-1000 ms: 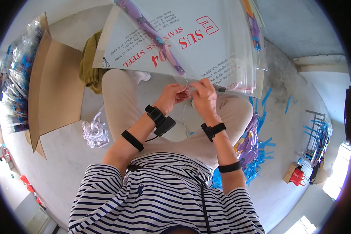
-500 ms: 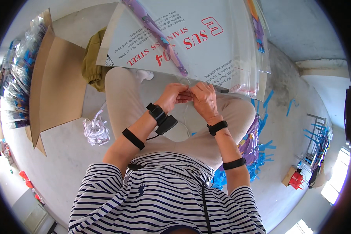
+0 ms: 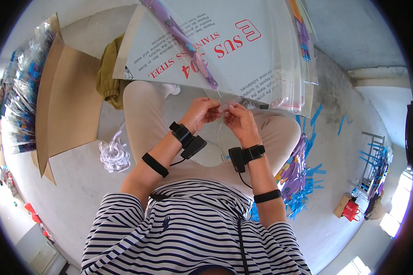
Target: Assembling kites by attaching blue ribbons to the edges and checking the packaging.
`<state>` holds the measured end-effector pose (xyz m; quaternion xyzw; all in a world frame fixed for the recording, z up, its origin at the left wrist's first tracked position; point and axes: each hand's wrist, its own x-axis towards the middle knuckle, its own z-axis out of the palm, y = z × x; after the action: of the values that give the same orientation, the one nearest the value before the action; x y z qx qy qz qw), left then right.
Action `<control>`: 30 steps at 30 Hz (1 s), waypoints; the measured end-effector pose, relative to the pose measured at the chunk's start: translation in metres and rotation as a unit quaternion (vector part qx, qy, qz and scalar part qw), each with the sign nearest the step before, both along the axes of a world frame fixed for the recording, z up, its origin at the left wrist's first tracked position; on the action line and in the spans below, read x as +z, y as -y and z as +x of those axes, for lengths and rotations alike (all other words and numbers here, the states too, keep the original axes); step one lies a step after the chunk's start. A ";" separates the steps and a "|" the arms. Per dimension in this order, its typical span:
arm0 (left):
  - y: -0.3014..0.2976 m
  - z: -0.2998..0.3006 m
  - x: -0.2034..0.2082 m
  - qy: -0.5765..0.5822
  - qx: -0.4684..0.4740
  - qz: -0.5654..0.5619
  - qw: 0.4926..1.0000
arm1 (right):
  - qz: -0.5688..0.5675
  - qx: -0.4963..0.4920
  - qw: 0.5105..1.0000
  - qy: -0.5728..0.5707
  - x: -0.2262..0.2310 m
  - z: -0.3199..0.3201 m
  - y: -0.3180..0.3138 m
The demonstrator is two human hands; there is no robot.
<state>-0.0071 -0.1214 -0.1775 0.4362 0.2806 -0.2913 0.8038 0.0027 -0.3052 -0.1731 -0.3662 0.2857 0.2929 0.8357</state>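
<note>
Just past the near edge of a white board (image 3: pixel 248 68), both my hands meet over my lap. My left hand (image 3: pixel 201 113) pinches one end of a small clear plastic piece (image 3: pixel 226 105). The fingertips of my right hand (image 3: pixel 241 121) are closed on its other side; its exact shape is hard to make out. A long, narrow, purple patterned item (image 3: pixel 186 46) lies slantwise across the board, its near end just beyond my left fingers. Clear film appears to run from that end toward my hands.
Clear sleeves (image 3: pixel 287 59) lie stacked along the board's right side, with another colourful item (image 3: pixel 303 43) on top. At left stand a cardboard box (image 3: pixel 71 96), glossy packages (image 3: pixel 27 91) and a white ribbon bundle (image 3: pixel 114 155). Blue strips (image 3: pixel 314 172) and purple packaging (image 3: pixel 291 176) lie right.
My right hand has turned and drawn slightly down from my left, so the clear plastic between them now shows. The purple item has shifted slightly up and left.
</note>
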 end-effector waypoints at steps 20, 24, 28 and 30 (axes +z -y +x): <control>0.007 -0.006 0.007 0.173 0.056 0.422 0.888 | -0.152 -0.015 0.987 0.058 0.002 0.004 -0.008; 0.022 0.000 0.023 0.347 0.011 0.463 0.815 | -0.185 -0.001 0.975 0.122 -0.006 0.001 -0.014; 0.028 0.009 0.017 0.371 -0.012 0.459 0.807 | -0.208 -0.005 0.970 0.125 0.001 0.000 -0.024; 0.028 0.010 0.015 0.353 -0.022 0.444 0.823 | -0.212 0.008 0.967 0.142 0.004 0.000 -0.024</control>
<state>0.0030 -0.1493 -0.1629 0.8250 0.0666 0.0211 0.5608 0.0023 -0.2815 -0.1692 -0.5750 0.2165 0.1777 0.7687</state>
